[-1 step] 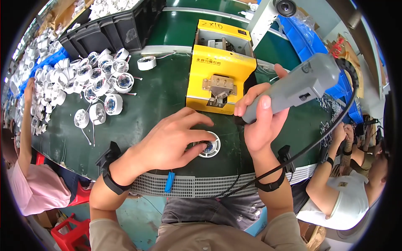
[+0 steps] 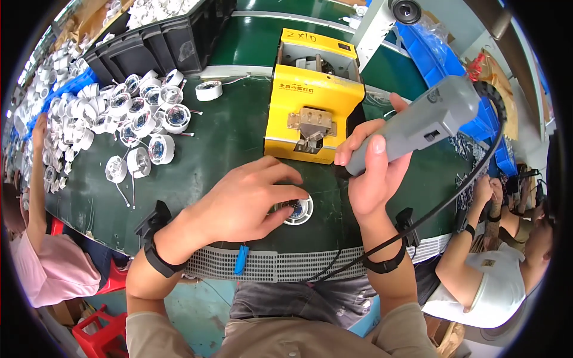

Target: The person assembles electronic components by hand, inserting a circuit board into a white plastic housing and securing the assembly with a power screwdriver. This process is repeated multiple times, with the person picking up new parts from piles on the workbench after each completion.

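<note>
My left hand [image 2: 248,200] reaches over a round white plastic housing [image 2: 306,213] that lies on the green bench top. Thumb and fingers are bent round the housing, and the hand hides its left part. A dark circuit board shows inside the white ring. To the right, my right hand [image 2: 379,173] is wrapped round a grey electric screwdriver [image 2: 427,122]. The tool is held aslant, with its dark tip end low and left and its thick end up and right. Its bit is too dark to make out. A black cable [image 2: 459,197] runs from the thick end down across my right forearm.
A yellow machine [image 2: 313,95] stands beyond my hands. Many white housings with wires [image 2: 140,122] are heaped at left, before a black crate [image 2: 161,48]. One housing [image 2: 209,90] lies apart. Blue bins [image 2: 439,65] stand at right. Co-workers sit on both sides.
The screwdriver's thick end has shifted slightly left with its cable. My left hand stays at the housing, almost unmoved.
</note>
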`<state>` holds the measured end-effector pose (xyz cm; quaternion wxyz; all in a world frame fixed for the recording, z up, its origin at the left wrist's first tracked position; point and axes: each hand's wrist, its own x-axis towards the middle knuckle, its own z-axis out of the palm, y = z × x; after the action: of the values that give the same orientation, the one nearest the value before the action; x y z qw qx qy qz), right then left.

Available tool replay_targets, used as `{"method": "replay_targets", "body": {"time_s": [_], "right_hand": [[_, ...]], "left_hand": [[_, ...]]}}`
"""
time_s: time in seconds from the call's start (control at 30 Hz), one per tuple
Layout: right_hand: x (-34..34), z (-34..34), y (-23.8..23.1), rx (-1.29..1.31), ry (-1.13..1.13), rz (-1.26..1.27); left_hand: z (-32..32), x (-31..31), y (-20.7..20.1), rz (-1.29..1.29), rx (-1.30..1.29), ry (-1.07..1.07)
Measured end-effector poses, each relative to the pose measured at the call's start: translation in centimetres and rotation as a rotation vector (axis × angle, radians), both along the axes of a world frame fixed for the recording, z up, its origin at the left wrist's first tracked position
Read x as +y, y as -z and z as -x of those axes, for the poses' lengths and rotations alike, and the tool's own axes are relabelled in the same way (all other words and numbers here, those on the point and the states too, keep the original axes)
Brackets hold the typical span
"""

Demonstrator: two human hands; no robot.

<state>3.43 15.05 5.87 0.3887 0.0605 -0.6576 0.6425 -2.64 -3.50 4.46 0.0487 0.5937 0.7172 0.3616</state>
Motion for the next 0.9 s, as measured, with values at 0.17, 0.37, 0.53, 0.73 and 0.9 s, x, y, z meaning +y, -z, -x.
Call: {"method": "replay_targets", "body": {"time_s": [0.17,0.37,0.53,0.73,0.9], "right_hand": [[0.4,-0.3,0.2,-0.052,0.017,0.011],[0.0,0.0,1.0,-0.053,-0.031,-0.047],[0.4,0.4,1.5,-0.055,-0.025,-0.113],[1.0,0.6,2.2,-0.086,-0.010,-0.140],[0.8,0.5,2.1,-0.081,-0.024,-0.126]], "left_hand": [[0.4,0.8,-1.8,0.189,0.111,0.090],[0.4,0.8,-1.9,0.298,0.083,0.126],[0.9,1.7,-2.8,0.344,0.115,0.185],[1.8,2.1,-0.7,0.340,-0.228,0.245],[1.1,2.3,-0.2,0.237,-0.319,0.181]]}}
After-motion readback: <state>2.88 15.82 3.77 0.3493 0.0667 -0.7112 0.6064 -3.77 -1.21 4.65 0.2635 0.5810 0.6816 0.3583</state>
